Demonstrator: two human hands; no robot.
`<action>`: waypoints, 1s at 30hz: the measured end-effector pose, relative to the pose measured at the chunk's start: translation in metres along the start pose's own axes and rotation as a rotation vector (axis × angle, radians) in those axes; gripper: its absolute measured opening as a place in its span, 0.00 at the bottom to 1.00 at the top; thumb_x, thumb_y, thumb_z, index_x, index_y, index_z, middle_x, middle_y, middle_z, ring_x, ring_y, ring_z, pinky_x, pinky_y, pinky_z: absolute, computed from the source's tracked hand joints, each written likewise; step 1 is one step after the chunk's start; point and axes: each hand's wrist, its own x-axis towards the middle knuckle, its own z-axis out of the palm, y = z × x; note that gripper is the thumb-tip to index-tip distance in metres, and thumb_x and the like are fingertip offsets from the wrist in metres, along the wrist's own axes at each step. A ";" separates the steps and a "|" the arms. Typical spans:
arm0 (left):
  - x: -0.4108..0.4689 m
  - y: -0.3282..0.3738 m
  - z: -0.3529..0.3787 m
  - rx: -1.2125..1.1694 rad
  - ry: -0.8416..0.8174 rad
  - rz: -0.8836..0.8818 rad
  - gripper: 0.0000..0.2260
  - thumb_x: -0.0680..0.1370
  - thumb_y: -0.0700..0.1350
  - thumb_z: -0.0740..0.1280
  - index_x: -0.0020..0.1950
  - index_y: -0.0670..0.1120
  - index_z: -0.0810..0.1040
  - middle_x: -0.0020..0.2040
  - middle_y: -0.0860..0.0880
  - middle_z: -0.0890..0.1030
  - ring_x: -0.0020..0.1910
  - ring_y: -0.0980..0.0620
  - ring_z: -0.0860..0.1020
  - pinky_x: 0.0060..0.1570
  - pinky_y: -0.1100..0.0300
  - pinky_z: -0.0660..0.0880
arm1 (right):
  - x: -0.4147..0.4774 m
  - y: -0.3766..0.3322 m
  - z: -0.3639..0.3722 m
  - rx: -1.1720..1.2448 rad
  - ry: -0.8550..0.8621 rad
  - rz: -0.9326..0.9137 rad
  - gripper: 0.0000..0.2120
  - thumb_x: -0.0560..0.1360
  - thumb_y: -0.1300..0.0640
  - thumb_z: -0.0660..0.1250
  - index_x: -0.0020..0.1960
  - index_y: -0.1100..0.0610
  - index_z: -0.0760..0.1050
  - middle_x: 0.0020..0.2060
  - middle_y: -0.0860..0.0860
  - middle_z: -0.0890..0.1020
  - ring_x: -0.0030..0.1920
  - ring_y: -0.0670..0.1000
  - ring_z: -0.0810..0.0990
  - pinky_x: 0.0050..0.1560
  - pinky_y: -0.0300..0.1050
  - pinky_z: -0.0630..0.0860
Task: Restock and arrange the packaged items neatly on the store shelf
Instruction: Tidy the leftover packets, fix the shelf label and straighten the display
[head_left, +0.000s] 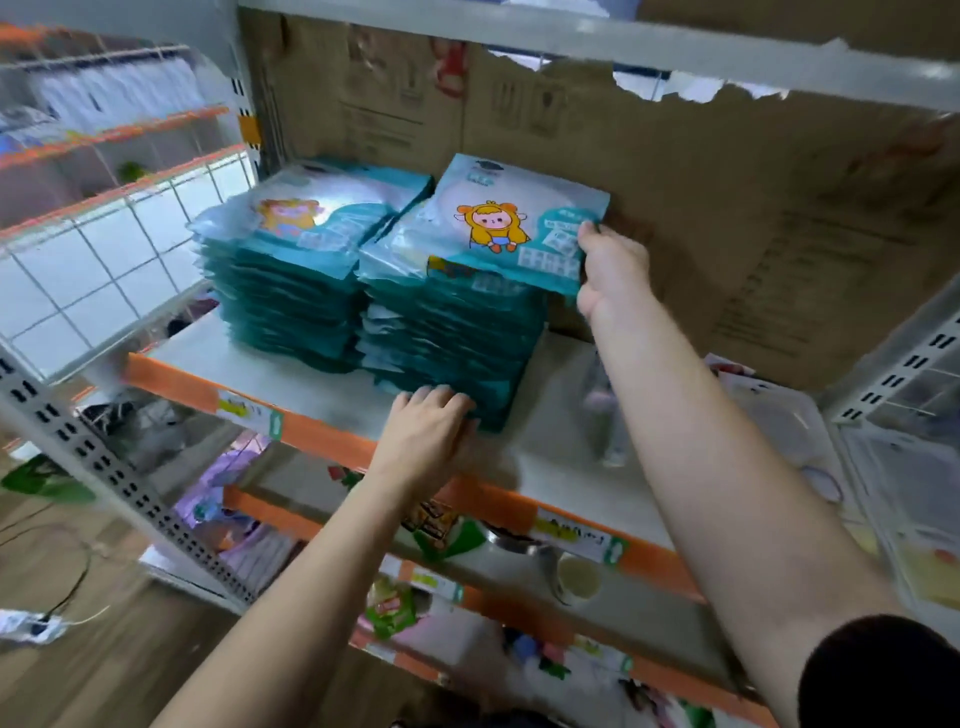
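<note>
Cardboard sheeting (675, 218) closed the back of the bay, its torn top edge showing above and beyond the right grip (613, 270). Below both grips ran the white shelf (311, 379) with its orange front edge, bare to the left of the left grip (431, 421) and again in a wide stretch beneath the right forearm. Out past that stretch lay some clear bags (779, 421), blurred.

Two piles of teal packets stood side by side and touching. The left stack (291, 291) sat well away from both grips. The right stack (447, 338) rose between the grips, its lower packets jutting unevenly at the front edge.

On that stack the top packet (498, 228) lay askew, overhanging toward the right grip, which pinched its right edge between thumb and fingers. The left grip pressed bent fingers against the stack's lowest front corner. Whether it clasped any packet there I cannot tell.
</note>
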 end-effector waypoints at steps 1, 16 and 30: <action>0.003 -0.007 0.000 -0.002 0.003 0.026 0.11 0.79 0.51 0.62 0.54 0.46 0.79 0.48 0.46 0.79 0.49 0.42 0.77 0.47 0.52 0.68 | 0.002 0.002 0.009 -0.012 0.016 -0.019 0.07 0.78 0.62 0.66 0.42 0.57 0.74 0.40 0.53 0.82 0.38 0.51 0.83 0.42 0.50 0.83; 0.006 -0.048 0.027 -0.182 0.024 0.115 0.10 0.78 0.51 0.63 0.55 0.48 0.76 0.51 0.48 0.79 0.51 0.45 0.76 0.51 0.50 0.72 | -0.009 0.022 0.019 -0.384 -0.072 -0.216 0.09 0.68 0.66 0.76 0.45 0.58 0.78 0.44 0.53 0.85 0.42 0.49 0.86 0.42 0.44 0.82; 0.003 -0.049 0.026 -0.193 0.047 0.183 0.10 0.77 0.48 0.65 0.56 0.46 0.77 0.51 0.47 0.79 0.50 0.46 0.77 0.49 0.51 0.73 | 0.007 0.038 0.015 -0.514 -0.008 -0.192 0.14 0.75 0.49 0.71 0.53 0.58 0.80 0.48 0.50 0.85 0.46 0.47 0.84 0.47 0.45 0.82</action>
